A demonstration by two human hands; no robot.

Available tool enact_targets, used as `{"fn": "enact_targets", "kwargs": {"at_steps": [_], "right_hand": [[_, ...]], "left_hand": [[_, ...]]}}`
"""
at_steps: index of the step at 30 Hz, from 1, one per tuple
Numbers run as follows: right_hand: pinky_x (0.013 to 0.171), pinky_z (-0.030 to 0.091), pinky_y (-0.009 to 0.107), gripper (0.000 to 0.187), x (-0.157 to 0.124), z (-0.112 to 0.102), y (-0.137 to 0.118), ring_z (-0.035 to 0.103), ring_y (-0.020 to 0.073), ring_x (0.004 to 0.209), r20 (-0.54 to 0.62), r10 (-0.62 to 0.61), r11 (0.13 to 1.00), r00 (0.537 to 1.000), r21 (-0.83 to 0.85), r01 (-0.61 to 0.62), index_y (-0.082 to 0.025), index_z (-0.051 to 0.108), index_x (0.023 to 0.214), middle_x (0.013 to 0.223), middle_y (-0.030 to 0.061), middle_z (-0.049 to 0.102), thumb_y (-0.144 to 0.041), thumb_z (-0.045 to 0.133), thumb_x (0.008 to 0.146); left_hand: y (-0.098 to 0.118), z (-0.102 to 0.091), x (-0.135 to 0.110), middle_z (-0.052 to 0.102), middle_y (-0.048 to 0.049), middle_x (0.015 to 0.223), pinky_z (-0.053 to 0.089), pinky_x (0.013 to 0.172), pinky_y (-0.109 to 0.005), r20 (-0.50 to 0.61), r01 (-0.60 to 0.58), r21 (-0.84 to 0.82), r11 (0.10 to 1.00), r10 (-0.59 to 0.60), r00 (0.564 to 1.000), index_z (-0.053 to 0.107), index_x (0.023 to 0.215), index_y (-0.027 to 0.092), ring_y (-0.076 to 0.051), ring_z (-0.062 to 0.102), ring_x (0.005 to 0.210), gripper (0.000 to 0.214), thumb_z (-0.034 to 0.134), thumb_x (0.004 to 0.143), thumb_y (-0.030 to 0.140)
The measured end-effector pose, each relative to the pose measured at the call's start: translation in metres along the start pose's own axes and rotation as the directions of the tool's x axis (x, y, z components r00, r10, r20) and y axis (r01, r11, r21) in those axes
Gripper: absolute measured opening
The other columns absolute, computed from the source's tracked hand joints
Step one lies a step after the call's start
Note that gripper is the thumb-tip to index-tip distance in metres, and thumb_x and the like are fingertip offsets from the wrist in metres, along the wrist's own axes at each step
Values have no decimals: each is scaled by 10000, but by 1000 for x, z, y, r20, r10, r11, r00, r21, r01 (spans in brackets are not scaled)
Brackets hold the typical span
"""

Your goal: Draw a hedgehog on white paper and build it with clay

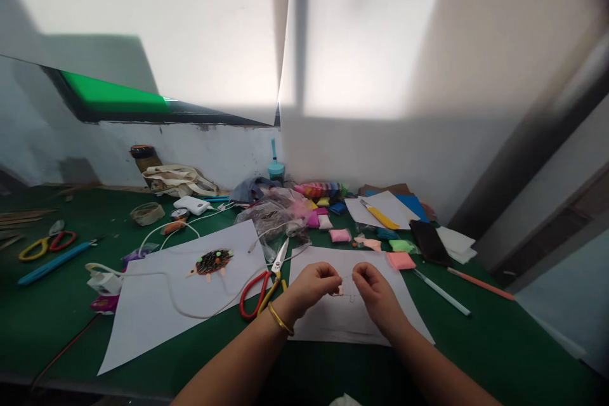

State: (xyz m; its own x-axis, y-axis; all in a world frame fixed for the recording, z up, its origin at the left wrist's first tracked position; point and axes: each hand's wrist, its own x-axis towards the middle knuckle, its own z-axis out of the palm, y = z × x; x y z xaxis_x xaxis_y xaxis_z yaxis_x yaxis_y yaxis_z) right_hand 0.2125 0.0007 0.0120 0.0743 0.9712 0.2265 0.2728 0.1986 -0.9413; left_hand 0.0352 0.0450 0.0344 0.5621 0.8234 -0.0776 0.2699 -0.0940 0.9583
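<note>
My left hand (311, 287) and my right hand (375, 292) meet over a white paper sheet (323, 323) on the green table. Both are curled into pinches around a tiny pale pink piece (339, 290) held between their fingertips. A gold bangle (280, 320) sits on my left wrist. Red and yellow scissors (261, 285) lie just left of my left hand. A pink clay block (401, 261) rests by the sheet's far right corner.
A second paper (157, 311) at left carries a brown hedgehog figure (212, 261) and a white cable. Clay packets (328, 206), a plastic bag (278, 212), a black phone (428, 241), a yellow knife (379, 216), pens (442, 293) and more scissors (45, 244) lie around.
</note>
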Motion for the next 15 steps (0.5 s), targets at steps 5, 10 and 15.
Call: {"fn": "enact_targets", "kwargs": {"at_steps": [5, 10, 15], "right_hand": [[591, 409, 263, 309, 5, -8, 7, 462, 155, 642, -51, 41, 999, 998, 21, -40, -224, 495, 736, 681, -19, 483, -476, 433, 903], [644, 448, 288, 346, 4, -8, 7, 512, 174, 696, 19, 113, 990, 993, 77, -114, -224, 544, 756, 726, 8, 544, -515, 422, 895], [701, 464, 302, 240, 4, -8, 6, 551, 189, 784, 54, 167, 978, 984, 115, -172, -225, 594, 884, 830, 20, 587, -457, 552, 840]], "left_hand": [[-5, -28, 16, 666, -80, 1000, 404, 878, -355, -203, 23, 753, 657, 198, 959, 684, 981, 206, -227, 576, 987, 209, 509, 868, 221], [-24, -45, 31, 645, -113, 977, 373, 878, -417, -201, 89, 849, 521, 162, 966, 708, 945, 207, -285, 555, 992, 194, 685, 763, 269], [-30, -43, 30, 626, -100, 1001, 367, 849, -410, -214, 115, 883, 455, 172, 962, 699, 997, 244, -284, 540, 1002, 215, 656, 794, 298]]}}
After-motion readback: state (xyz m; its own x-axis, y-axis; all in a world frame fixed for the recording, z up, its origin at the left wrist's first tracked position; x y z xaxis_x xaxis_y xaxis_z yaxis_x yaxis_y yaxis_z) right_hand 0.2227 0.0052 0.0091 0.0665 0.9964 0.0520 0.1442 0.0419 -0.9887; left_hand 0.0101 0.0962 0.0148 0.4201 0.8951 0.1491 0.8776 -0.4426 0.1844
